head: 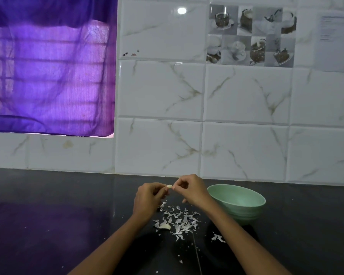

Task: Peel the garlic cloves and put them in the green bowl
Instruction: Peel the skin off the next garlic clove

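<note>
Both forearms enter from 6 o'clock over the dark counter point(48, 225). Left hand point(149, 199), at 9 o'clock of the clove, pinches a garlic clove point(169, 186) in curled fingertips. Right hand point(191, 190), at 3 o'clock of it, pinches the clove's other end, fingers curled. Peel scraps point(179, 220) lie below the hands at 6 o'clock, one unpeeled clove point(164, 226) among them. Green bowl point(244, 201) stands at 3 o'clock, just beside the right wrist.

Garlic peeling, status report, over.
Left hand and right hand both pinch one garlic clove. Green bowl right of hands. Peels piled beneath; nothing blocking.
</note>
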